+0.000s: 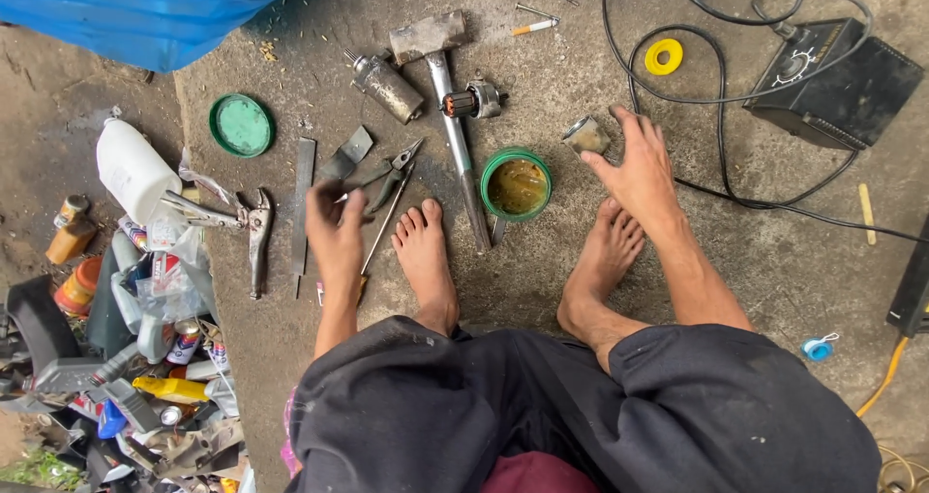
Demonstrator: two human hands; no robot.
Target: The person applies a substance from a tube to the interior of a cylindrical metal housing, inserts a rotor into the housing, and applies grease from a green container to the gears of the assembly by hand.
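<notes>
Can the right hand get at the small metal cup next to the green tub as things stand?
Probably yes: the right hand hovers beside the small metal cup, fingers spread, nothing between them.

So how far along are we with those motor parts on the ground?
Done: the motor looks stripped, with housing and armature lying apart by the hammer. In hand: left hand is over the pliers, blurred; right hand reaches for a small cup part. Left: the parts are unassembled and the grease tub is open.
</notes>
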